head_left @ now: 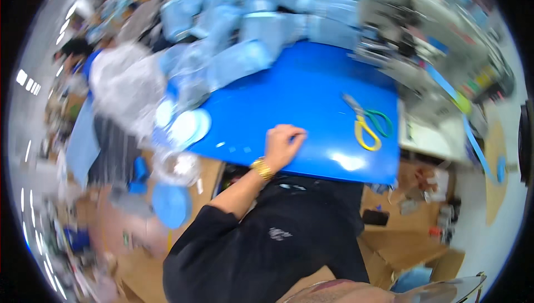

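Left hand (pixel 282 146) rests on the blue worktop (pixel 289 97), grip curled narrow, holding nothing visible. Right of it lie scissors (pixel 367 122), blades pointing up-left, handles down-right.

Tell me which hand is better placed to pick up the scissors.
Probably the left. The left hand rests curled on the blue table, with the scissors lying apart to its right. The right hand is not in view, so its reach cannot be judged.
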The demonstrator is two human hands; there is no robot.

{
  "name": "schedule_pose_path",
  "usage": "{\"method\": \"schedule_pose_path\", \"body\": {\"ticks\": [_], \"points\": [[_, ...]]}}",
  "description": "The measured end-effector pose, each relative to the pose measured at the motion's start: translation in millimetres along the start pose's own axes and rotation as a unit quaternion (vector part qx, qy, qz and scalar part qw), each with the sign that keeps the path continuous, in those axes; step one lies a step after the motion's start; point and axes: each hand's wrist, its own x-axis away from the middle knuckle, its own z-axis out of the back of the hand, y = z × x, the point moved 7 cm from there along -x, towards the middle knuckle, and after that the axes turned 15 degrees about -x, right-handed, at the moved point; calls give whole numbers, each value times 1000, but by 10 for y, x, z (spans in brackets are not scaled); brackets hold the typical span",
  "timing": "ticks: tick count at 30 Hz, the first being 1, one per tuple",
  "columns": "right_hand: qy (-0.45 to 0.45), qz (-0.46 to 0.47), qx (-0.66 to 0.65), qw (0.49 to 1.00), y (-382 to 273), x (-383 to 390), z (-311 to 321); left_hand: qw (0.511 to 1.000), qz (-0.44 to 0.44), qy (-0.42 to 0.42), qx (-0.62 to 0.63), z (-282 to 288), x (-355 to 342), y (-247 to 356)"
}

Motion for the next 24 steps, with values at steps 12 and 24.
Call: {"method": "schedule_pose_path", "body": {"ticks": [12,24], "points": [[193,469,-348,788,-3273,791,2428,996,62,-38,50,-105,6,-37],[-307,449,-654,525,-5800,2120,1099,871,124,-12,476,72,161,-108]]}}
